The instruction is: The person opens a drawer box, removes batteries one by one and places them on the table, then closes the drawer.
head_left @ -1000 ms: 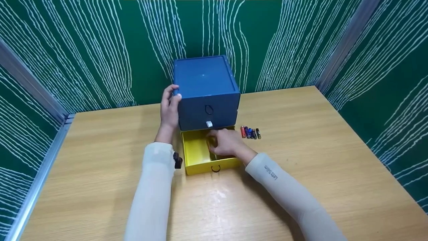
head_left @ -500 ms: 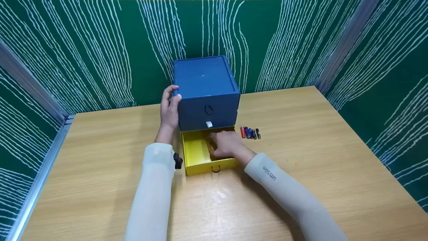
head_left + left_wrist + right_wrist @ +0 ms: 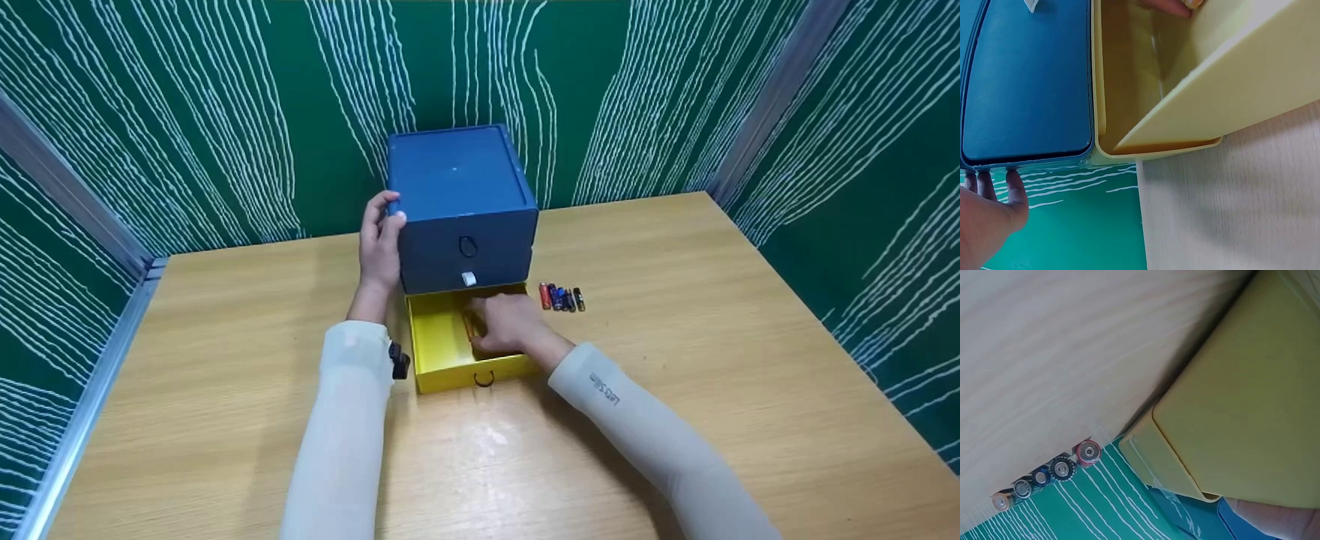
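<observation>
A blue drawer box stands at the back of the table, its lower yellow drawer pulled out. My left hand rests against the box's left side, fingers fairly straight, tips at the front edge; the left wrist view shows these fingertips touching the rim. My right hand reaches down into the drawer, fingers and thumb bent around a small orange stick-shaped thing. The hand mostly covers it, so its kind is unclear. Several batteries lie in a row right of the drawer.
The wooden table extends on both sides of the box. A green wall with white wavy lines rises directly behind it. A white tab and a dark ring pull show on the box front; another ring pull is on the yellow drawer.
The right hand has lowered slightly within the drawer and then stayed nearly still. The left hand, box and batteries keep their places.
</observation>
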Motion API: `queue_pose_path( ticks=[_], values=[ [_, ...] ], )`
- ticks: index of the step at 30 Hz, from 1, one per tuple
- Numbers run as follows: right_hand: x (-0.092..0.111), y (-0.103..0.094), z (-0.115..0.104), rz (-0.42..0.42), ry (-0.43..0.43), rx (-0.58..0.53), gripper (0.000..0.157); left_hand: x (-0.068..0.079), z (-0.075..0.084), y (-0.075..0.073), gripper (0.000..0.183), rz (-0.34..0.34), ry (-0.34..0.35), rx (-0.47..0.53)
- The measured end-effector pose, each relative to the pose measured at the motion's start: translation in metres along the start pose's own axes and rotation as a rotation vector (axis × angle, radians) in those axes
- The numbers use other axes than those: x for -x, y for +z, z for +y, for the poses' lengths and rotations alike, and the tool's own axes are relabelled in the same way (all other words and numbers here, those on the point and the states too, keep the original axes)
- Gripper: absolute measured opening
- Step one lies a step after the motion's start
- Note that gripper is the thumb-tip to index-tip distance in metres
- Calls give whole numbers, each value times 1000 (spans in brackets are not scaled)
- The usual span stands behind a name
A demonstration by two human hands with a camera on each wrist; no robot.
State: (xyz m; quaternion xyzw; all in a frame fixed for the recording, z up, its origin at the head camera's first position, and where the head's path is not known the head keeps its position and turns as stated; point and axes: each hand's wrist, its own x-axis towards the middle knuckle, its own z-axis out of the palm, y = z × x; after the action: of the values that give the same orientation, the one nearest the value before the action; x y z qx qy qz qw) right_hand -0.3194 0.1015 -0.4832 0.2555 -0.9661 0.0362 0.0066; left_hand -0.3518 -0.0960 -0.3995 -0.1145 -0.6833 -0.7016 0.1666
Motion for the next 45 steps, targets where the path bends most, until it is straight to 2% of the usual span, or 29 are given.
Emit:
queue_pose_path(
  ticks=[7, 15, 36, 39, 45],
  values=[
    [0, 0, 0, 8, -12, 13, 34, 0, 2, 0, 30, -1, -13, -5],
    [2, 1, 0, 41, -23, -8, 26, 11, 25, 4, 35, -22, 33, 25],
    [3, -1, -1, 26, -25, -11, 22, 11, 27, 5, 35, -9, -14, 12],
    [3, -1, -1, 34, -25, -8, 22, 11, 27, 5, 35, -10, -22, 3],
    [4, 0, -1, 77, -36, -2, 24, 12, 25, 4, 35, -14, 5, 34]
  ],
)
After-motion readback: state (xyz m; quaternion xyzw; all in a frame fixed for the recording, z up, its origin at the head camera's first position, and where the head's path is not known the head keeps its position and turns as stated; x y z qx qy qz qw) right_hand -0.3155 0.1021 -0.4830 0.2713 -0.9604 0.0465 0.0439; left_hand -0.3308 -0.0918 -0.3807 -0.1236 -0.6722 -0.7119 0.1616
